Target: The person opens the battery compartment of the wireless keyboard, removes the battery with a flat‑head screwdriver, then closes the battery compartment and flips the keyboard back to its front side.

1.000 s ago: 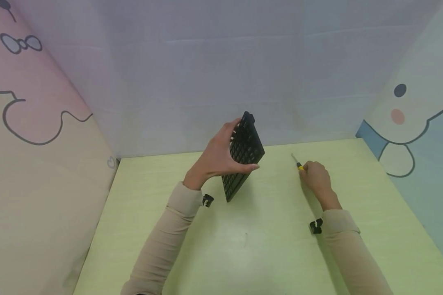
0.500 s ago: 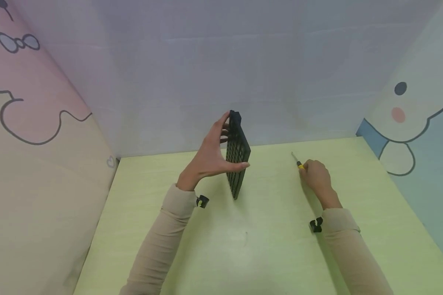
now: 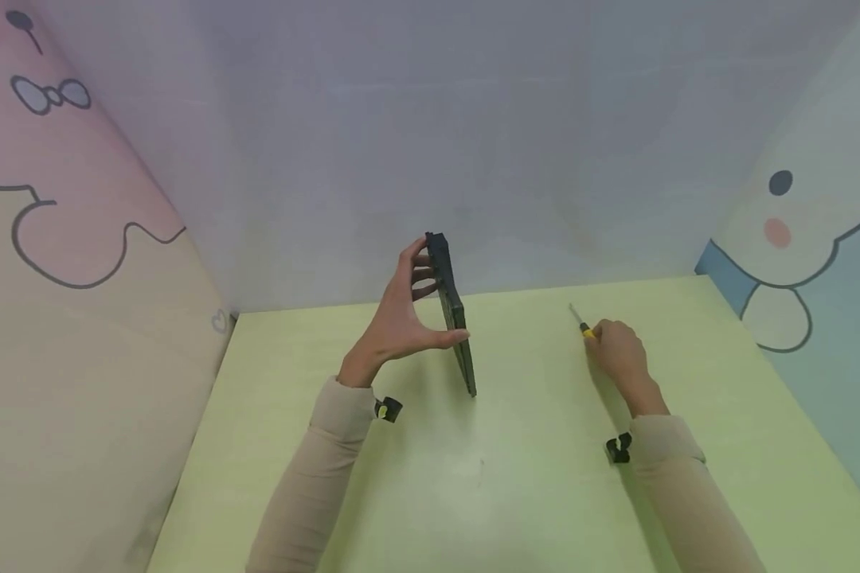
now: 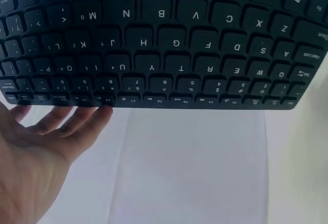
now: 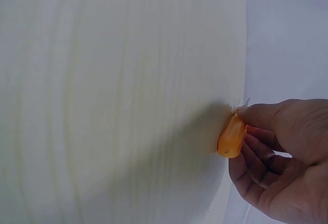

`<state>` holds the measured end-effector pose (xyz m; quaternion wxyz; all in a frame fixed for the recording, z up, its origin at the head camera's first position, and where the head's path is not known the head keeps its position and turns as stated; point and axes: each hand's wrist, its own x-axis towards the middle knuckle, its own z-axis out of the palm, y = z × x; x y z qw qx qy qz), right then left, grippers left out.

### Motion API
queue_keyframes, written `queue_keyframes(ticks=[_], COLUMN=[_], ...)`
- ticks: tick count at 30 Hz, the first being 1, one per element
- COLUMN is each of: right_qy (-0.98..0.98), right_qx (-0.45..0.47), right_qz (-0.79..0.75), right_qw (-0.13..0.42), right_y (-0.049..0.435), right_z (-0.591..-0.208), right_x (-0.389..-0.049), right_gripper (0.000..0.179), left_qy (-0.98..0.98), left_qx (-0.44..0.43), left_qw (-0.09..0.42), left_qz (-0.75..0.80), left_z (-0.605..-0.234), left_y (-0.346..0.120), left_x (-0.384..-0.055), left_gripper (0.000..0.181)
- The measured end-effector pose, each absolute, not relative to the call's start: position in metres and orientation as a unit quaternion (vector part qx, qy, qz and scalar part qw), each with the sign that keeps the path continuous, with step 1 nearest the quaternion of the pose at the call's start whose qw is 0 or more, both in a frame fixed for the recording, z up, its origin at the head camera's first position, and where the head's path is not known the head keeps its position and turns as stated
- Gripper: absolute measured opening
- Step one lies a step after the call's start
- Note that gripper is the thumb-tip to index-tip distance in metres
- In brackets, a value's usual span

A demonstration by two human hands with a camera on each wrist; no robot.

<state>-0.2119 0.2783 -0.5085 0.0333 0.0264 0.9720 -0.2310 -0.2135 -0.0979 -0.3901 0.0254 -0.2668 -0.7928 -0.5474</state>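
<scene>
My left hand (image 3: 397, 322) grips a black keyboard (image 3: 451, 296) across its width, thumb at the near long edge and fingers at the far one. Raised over the table, the keyboard stands on its side, nearly edge-on in the head view. From the left wrist, its keys (image 4: 164, 44) fill the upper frame, the lettering upside down. To the right, my right hand (image 3: 619, 350) holds a small screwdriver (image 3: 588, 331) with a yellow-and-black handle, its metal shaft pointing away to the back left. Its yellow-orange handle (image 5: 232, 138) shows between thumb and fingers in the right wrist view.
A pale yellow-green table (image 3: 530, 493) lies under both hands. Behind it rises a plain grey-white cloth wall (image 3: 516, 159), with cartoon-printed panels (image 3: 86, 382) at both sides. Black clips (image 3: 388, 410) sit at both sleeve cuffs.
My left hand has moved left and turned the keyboard, so its key side, seen at first, now faces away from the head view. My right hand keeps its hold on the screwdriver, nearly still.
</scene>
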Motion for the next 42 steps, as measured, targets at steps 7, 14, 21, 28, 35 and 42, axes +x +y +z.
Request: queue_keyframes(ticks=[7,14,21,28,35,42], right_qy=[0.971,0.972,0.973,0.973,0.970,0.960], right_qx=[0.029,0.032,0.034,0.032,0.021,-0.033], right_qz=[-0.235,-0.230,-0.223,-0.225,-0.241,-0.277], right_qw=[0.025,0.025,0.041,0.028,0.007,-0.015], right_y=[0.276,0.275,0.275,0.274,0.274,0.264], right_z=[-0.510,-0.511,-0.514,-0.516,-0.512,-0.500], right_x=[-0.206,-0.205,-0.209,-0.207,-0.205,-0.208], right_gripper=[0.032,0.032,0.034,0.036,0.038,0.047], left_qy=[-0.765,-0.747,-0.710,-0.693,-0.688,-0.682], left_qx=[-0.259,-0.269,-0.275,-0.253,-0.250,-0.259], left_qw=[0.022,0.044,0.043,0.049,0.057,0.066], left_qz=[-0.589,-0.606,-0.646,-0.674,-0.679,-0.680], left_z=[-0.400,-0.407,-0.414,-0.422,-0.431,-0.435], left_y=[-0.104,-0.107,-0.110,-0.111,-0.108,-0.105], left_x=[-0.209,-0.208,-0.205,-0.202,-0.201,-0.201], left_gripper=[0.127,0.133,0.134,0.136,0.135,0.134])
